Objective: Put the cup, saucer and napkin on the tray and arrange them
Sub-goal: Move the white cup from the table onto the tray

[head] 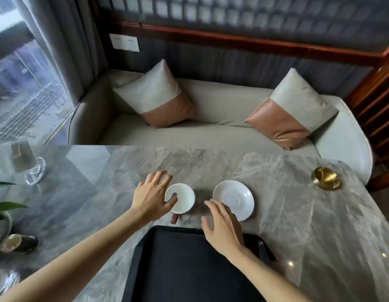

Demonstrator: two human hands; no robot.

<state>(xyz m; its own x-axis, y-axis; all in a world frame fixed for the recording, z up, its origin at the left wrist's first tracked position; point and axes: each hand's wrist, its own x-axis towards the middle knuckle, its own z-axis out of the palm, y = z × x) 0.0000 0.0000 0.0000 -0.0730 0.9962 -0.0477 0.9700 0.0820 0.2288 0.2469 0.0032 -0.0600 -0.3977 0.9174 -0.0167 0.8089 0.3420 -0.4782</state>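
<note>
A white cup [182, 198] with a brown handle toward me stands on the marble table just beyond the black tray [178, 264]. My left hand [152, 199] is at the cup's left side, thumb lying over its rim, fingers spread. A white saucer [235, 198] sits to the right of the cup. My right hand [222, 227] hovers open over the tray's far edge, fingertips at the saucer's near-left rim. A dark blurred patch [200, 203] lies between cup and saucer and under the saucer; I cannot tell if it is the napkin.
A gold dish [326, 177] stands at the table's far right. A glass holder [34, 168], plant leaves [8, 207] and a small dark dish [19, 244] are on the left. A sofa with two cushions [211, 131] runs behind the table.
</note>
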